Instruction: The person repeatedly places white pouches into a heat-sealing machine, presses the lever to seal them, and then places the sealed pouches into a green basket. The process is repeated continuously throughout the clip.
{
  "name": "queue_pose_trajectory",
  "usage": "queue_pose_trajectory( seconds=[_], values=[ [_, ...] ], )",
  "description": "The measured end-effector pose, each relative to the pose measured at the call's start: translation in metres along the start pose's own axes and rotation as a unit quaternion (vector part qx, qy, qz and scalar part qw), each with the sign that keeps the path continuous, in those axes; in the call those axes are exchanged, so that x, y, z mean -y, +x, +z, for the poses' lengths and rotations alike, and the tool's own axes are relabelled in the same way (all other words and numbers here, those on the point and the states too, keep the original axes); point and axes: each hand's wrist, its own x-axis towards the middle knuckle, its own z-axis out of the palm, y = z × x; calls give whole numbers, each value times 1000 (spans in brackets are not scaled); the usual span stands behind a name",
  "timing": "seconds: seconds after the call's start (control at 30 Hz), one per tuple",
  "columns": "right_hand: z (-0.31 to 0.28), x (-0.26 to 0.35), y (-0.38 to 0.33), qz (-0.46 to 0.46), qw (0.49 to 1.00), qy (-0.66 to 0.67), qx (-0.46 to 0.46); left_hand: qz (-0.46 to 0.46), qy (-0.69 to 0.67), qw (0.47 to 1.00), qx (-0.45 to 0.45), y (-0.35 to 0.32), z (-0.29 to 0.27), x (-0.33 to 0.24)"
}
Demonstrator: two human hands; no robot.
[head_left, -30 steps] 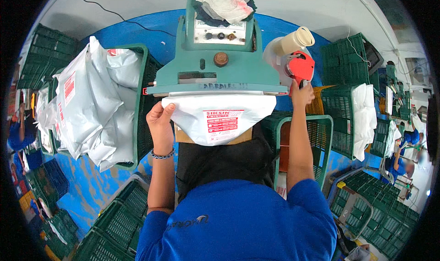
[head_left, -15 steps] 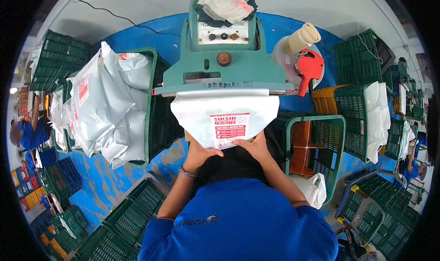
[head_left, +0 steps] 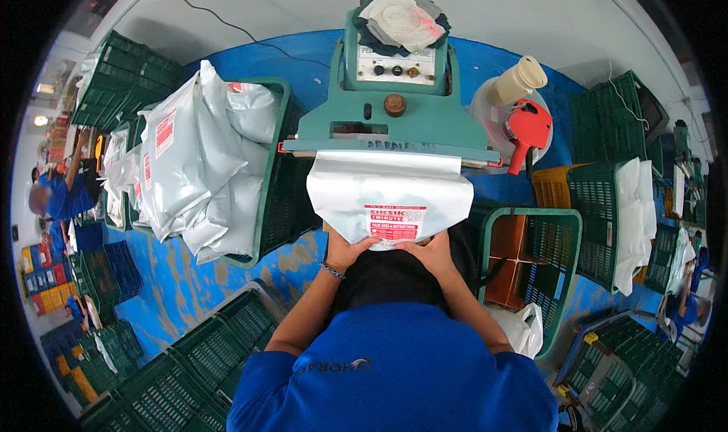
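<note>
A white plastic bag (head_left: 341,193) with a red printed label hangs from the front edge of a green sealing machine (head_left: 315,129), its upper edge at the bar. My left hand (head_left: 347,250) grips the bag's lower end, thumb on top and fingers hidden beneath. On the other side of the label, my right hand (head_left: 432,255) holds the same end in a like grip. The two thumbs point toward each other over the bag's bottom edge. What the bag contains is hidden.
To the left, a green crate (head_left: 280,140) is heaped with filled bags (head_left: 182,159). A red heat gun (head_left: 528,129) and a beige cup (head_left: 519,79) rest right of the machine. An open green crate (head_left: 572,258) stands at my right, a crumpled cloth (head_left: 402,19) atop the machine.
The whole view has shifted slightly, so the machine appears farther right. My thumbs have come closer together, and the bag's lower end looks more bunched. Both hands keep hold of it.
</note>
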Motion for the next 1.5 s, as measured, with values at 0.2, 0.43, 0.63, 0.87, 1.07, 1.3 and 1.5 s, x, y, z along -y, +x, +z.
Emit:
queue_pose_trajectory(
  seconds=[0.2, 0.43, 0.63, 0.87, 1.07, 1.3, 1.5],
  values=[
    [-1, 3, -2, 17, 1000, -22, 12, -7, 26, 1000, -6, 3, -2, -2],
    [-4, -2, -3, -7, 998, -58, 25, -75, -32, 997, 17, -2, 2, 18],
    [2, 9, -1, -10, 998, 34, 44, 18, -9, 999, -47, 0, -4, 6],
    [5, 30, 1, 14, 999, 7, 35, -90, -188, 976, 60, 11, -24, -44],
    [5, 35, 2, 25, 998, 1, 58, -31, -138, 989, 44, 19, -30, -44],
    [2, 31, 3, 22, 998, -28, 49, -21, -96, 993, 58, 18, -25, -25],
    [0, 27, 1, 42, 993, -80, 72, -70, -108, 988, 79, 14, -24, -22]
  ],
)
